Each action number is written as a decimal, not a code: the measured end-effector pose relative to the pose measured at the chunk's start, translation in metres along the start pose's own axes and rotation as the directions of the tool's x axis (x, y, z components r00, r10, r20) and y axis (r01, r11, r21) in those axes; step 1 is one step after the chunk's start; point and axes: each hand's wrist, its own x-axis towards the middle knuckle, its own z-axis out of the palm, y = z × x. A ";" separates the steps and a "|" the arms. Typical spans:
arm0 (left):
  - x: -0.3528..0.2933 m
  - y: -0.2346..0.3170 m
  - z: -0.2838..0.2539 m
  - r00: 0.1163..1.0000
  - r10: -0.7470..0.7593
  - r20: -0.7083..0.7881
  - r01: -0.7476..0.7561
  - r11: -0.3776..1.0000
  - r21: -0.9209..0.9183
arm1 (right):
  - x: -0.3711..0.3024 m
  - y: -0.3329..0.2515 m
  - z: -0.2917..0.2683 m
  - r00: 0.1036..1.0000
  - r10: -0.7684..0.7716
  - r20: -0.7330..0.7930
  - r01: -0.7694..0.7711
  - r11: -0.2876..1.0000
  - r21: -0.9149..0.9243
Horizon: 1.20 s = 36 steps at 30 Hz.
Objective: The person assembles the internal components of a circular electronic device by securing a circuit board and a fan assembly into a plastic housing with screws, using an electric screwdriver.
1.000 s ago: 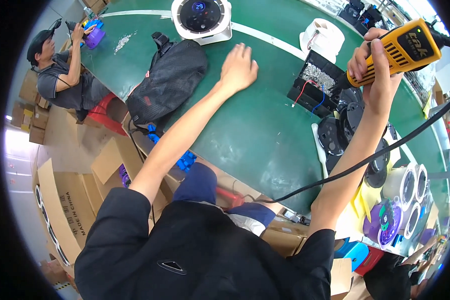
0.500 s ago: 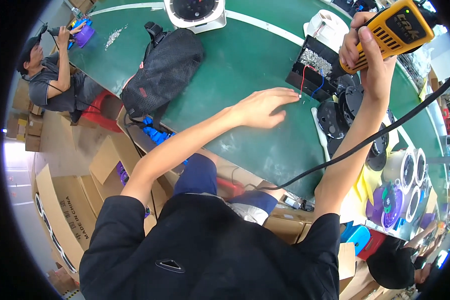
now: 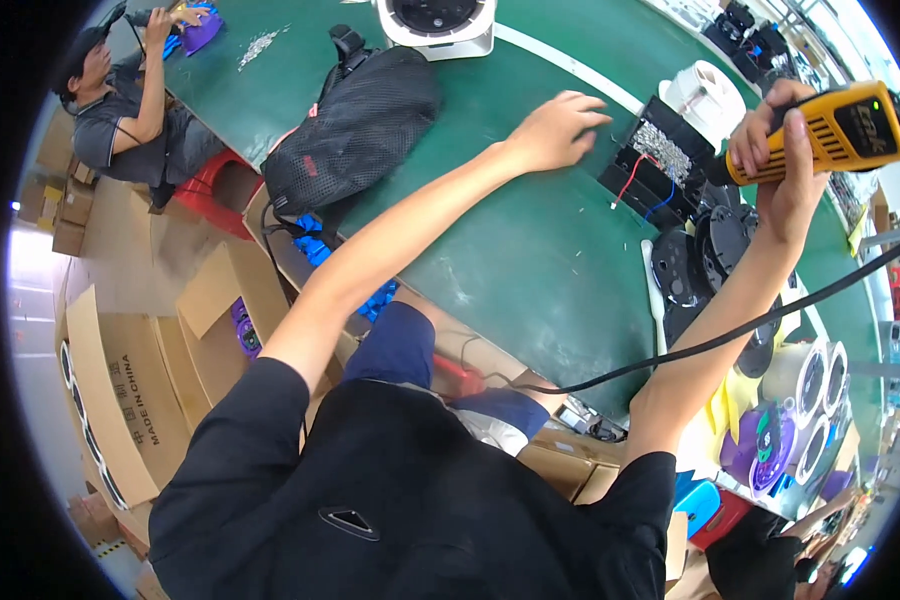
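Note:
My right hand [image 3: 788, 165] grips a yellow-and-black electric screwdriver [image 3: 855, 128], held up above the far right part of the green table. A thick black cable [image 3: 770, 315] crosses over my right forearm. My left hand [image 3: 552, 135] hovers over the table with loosely bent fingers apart and nothing visible in them. Right of it stands a black open box [image 3: 618, 180] holding small metal screws [image 3: 672, 148]. A red wire [image 3: 627, 183] and a blue wire [image 3: 660, 205] hang at the box's near side. The screwdriver's tip is hidden from view.
Black round plates [image 3: 678, 272] lie near my right forearm. White round housings [image 3: 798, 378] and a purple one [image 3: 755, 450] stand at the right. A black mesh bag [image 3: 360, 125] lies left. A white device [image 3: 438, 40] sits beyond it. Co-workers sit at both sides.
My left hand has lifted away from the wires toward the table's far side, its fingers now more bent. The whole view has shifted slightly. My right hand keeps hold of the electric screwdriver.

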 end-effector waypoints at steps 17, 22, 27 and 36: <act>-0.063 0.084 -0.066 0.821 0.182 0.542 -0.029 0.960 -0.278 | 0.006 0.007 -0.017 0.989 0.035 0.146 -0.036 0.999 -0.001; -0.046 0.113 -0.027 0.809 0.203 0.551 -0.051 0.959 -0.278 | -0.001 -0.011 0.023 0.990 0.114 -0.087 -0.117 0.993 -0.025; -0.040 0.103 -0.008 0.782 0.333 0.526 -0.089 0.896 -0.435 | -0.015 -0.017 0.043 0.995 0.098 -0.001 -0.097 0.990 -0.106; -0.059 0.099 -0.033 0.817 0.237 0.526 0.183 0.758 -0.626 | -0.155 -0.029 0.113 0.857 0.008 -0.515 -0.157 0.957 -0.245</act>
